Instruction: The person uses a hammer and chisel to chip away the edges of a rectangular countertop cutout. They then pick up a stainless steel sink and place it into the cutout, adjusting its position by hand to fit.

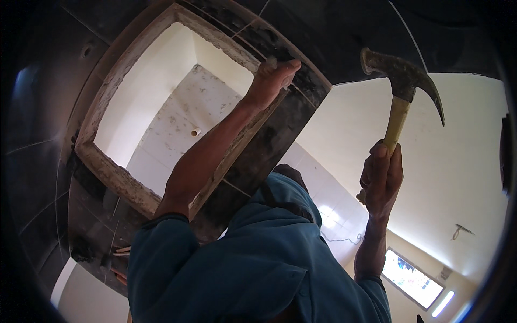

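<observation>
A claw hammer (401,81) with a dark, worn metal head and a yellowish handle is raised at the right, head up. My right hand (382,177) is wrapped round its handle. My left hand (272,83) is closed at the far right corner of a rectangular opening in a dark tiled slab. Bits of something whitish show between and above its fingers, too little to name. The opening's rough, chipped edge (116,177) runs beneath my left forearm, which crosses over the gap. The hammer head is apart from the slab.
Dark tiles (37,161) surround the opening at left and far side. Through it a pale tiled surface with a pipe stub (196,132) shows. Thin sticks (123,251) lie at the lower left. A bright window (413,279) is at the lower right, in a pale wall.
</observation>
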Available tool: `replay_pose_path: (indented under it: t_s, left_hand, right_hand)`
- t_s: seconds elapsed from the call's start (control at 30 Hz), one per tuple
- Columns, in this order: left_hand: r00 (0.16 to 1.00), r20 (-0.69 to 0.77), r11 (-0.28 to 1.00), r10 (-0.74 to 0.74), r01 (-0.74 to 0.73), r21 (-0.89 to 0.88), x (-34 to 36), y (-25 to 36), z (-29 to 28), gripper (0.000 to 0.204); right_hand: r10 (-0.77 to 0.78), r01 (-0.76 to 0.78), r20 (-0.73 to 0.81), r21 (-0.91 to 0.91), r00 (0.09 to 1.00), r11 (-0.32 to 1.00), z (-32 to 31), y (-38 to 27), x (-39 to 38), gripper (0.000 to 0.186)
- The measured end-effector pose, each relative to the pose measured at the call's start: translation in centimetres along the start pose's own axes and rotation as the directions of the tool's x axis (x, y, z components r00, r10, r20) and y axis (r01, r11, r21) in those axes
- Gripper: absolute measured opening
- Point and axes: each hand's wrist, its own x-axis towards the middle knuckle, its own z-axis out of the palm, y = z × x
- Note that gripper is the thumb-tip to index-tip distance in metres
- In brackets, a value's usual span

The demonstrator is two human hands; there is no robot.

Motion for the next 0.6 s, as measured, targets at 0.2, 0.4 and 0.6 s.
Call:
replay_pose_path:
  t_s: [0.2, 0.4, 0.6]
  left_hand:
    - [0.995, 0.029, 0.945, -0.097, 0.083, 0.315, -0.9, -1.1, -0.5, 0.047]
    - [0.949, 0.170, 0.802, 0.264, -0.314, 0.508, -0.6, -1.7, 1.0, 0.033]
    - [0.968, 0.117, 0.872, 0.224, -0.252, 0.420, -1.0, -2.1, 1.1, 0.033]
  right_hand:
    - [-0.093, 0.093, 0.002, 0.053, 0.996, 0.994, -0.3, -1.3, 0.3, 0.036]
    - [-0.275, 0.271, 0.026, 0.093, 0.961, 0.958, 1.6, 1.6, -0.7, 0.016]
    - [-0.444, 0.492, 0.213, -0.421, 0.870, 0.762, 2.6, 1.6, -0.5, 0.008]
